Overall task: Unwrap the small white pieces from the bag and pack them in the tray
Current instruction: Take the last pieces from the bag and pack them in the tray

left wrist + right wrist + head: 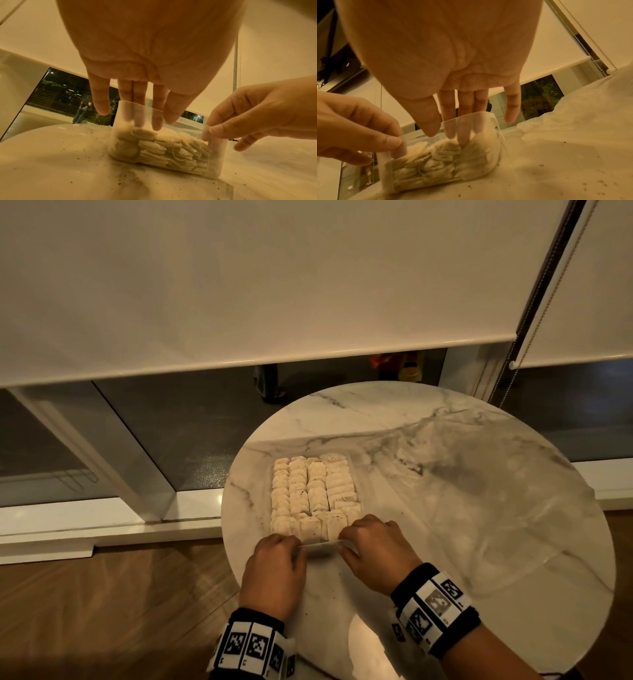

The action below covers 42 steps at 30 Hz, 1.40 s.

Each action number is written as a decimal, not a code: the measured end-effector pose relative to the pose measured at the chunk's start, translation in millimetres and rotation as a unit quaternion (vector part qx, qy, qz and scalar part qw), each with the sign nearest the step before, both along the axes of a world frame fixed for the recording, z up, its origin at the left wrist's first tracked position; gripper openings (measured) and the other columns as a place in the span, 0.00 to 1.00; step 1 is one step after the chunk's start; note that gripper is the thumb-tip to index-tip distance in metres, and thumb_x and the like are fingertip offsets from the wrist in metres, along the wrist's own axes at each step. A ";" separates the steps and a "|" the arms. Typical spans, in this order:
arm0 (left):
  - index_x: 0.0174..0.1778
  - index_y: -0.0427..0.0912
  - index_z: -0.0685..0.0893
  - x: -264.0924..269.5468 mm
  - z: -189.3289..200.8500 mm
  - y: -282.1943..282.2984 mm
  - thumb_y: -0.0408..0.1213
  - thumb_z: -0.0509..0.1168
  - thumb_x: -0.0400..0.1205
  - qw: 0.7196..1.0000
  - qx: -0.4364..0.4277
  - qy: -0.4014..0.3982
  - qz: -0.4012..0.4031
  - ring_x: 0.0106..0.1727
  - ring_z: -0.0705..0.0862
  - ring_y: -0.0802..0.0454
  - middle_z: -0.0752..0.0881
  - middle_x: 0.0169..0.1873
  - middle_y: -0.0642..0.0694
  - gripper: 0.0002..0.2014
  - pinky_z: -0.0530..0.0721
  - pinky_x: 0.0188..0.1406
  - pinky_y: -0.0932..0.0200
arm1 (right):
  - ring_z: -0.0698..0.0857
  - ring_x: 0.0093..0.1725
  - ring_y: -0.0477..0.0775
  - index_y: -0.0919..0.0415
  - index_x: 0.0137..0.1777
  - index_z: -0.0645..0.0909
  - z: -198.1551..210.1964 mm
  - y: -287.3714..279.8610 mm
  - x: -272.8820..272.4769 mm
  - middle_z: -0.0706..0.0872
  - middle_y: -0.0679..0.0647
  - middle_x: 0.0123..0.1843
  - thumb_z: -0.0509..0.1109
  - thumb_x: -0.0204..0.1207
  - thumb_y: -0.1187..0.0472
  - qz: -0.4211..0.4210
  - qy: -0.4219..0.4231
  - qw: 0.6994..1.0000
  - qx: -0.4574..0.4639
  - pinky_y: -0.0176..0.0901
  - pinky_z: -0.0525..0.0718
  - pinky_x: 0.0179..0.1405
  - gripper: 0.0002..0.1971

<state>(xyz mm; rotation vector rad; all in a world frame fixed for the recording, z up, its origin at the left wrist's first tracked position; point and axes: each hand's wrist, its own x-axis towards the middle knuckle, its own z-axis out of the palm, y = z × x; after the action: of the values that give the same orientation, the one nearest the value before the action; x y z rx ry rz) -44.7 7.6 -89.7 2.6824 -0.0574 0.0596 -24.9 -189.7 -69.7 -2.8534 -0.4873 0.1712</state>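
A clear plastic tray (318, 544) stands on the round marble table (445, 559), packed with rows of small white tea-bag pieces (313, 491). Both hands are at its near wall. My left hand (277, 563) pinches the wall's left part, fingers inside the tray and thumb outside, as the left wrist view shows: hand (163, 121), tray wall (214, 155), pieces (171, 150). My right hand (373, 546) pinches the right part the same way: hand (443, 129), tray (385, 175), pieces (440, 162). The emptied clear bag (462, 474) lies crumpled to the right.
Dark crumbs (583, 184) speckle the table near the tray. The tray sits close to the table's left edge, with wooden floor (102, 611) below. A roller blind (239, 285) and its bead chain (534, 313) hang behind.
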 end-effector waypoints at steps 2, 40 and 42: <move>0.53 0.55 0.87 0.6 -2.6 3.0 0.51 0.60 0.86 1.000 -0.006 -0.002 0.001 0.55 0.79 0.56 0.84 0.50 0.56 0.11 0.81 0.57 0.56 | 0.78 0.62 0.53 0.48 0.60 0.83 -1.9 1.6 -1.7 0.85 0.47 0.56 0.56 0.86 0.47 0.004 0.001 1.000 -0.002 0.55 0.77 0.59 0.15; 0.56 0.53 0.88 -5.5 14.7 -2.6 0.52 0.67 0.83 0.999 -0.029 0.012 0.026 0.59 0.81 0.52 0.84 0.55 0.54 0.10 0.81 0.60 0.52 | 0.83 0.64 0.49 0.48 0.65 0.84 -11.1 -16.3 -4.4 0.87 0.46 0.63 0.63 0.81 0.48 -0.011 0.010 0.984 0.176 0.46 0.81 0.64 0.16; 0.55 0.57 0.87 -6.0 22.7 -7.0 0.54 0.65 0.84 1.000 0.004 -0.005 0.025 0.60 0.81 0.52 0.84 0.55 0.57 0.10 0.82 0.60 0.47 | 0.82 0.64 0.48 0.48 0.64 0.85 -6.5 -19.3 -3.1 0.87 0.45 0.63 0.64 0.82 0.48 -0.013 -0.005 0.982 0.190 0.45 0.81 0.64 0.15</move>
<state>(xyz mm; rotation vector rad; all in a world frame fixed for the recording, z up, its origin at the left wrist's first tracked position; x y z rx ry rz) -50.7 0.7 -67.0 2.6923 0.0077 0.0884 -28.0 -209.0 -76.2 -2.4863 -0.4325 0.0521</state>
